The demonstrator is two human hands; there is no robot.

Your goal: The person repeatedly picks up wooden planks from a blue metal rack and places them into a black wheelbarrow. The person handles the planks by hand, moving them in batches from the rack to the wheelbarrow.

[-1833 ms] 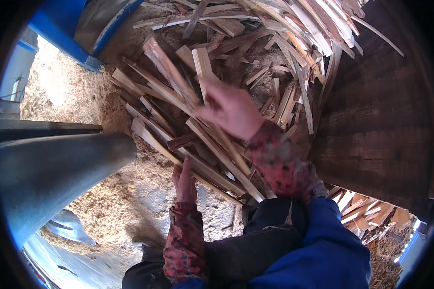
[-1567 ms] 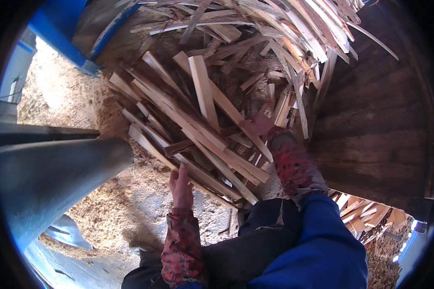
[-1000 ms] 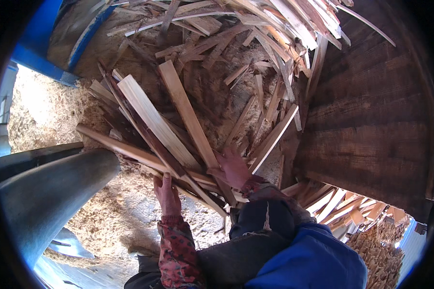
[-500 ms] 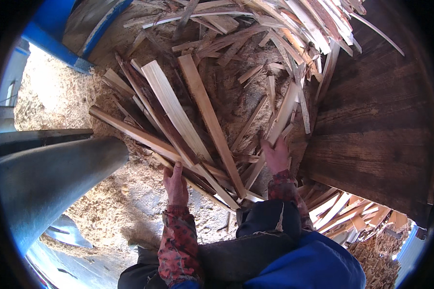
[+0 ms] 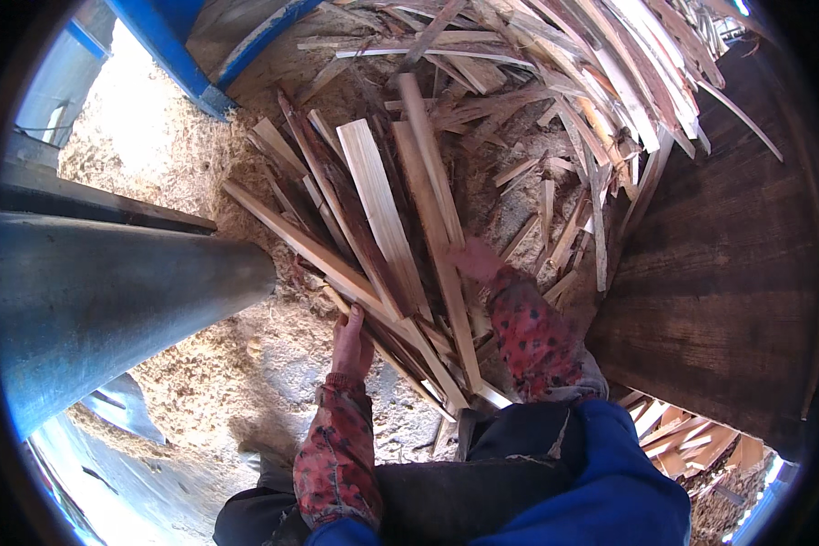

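Note:
Long wooden strips lie fanned out in a bundle in front of me, among them a pale wide slat (image 5: pixel 378 200) and a dark bark-edged strip (image 5: pixel 337 205). My left hand (image 5: pixel 351 342) is closed round the bundle's near left edge, thumb on top of the outer strips. My right hand (image 5: pixel 476 261), a little blurred, is closed on a long wooden slat (image 5: pixel 425 150). This slat lies along the bundle's right side, nearly parallel to the strip beside it. The palm and some fingers of both hands are hidden.
More strips (image 5: pixel 601 64) are heaped at the far right, beside a dark wooden panel (image 5: pixel 710 264). A thick grey metal tube (image 5: pixel 127 305) reaches in from the left. Blue metal framing (image 5: pixel 187 68) stands at the far left. Sawdust (image 5: pixel 136 146) covers the ground.
My right hand has moved left with the slat, bringing it from apart on the right against the bundle. My left hand keeps its grip. The whole view has shifted somewhat.

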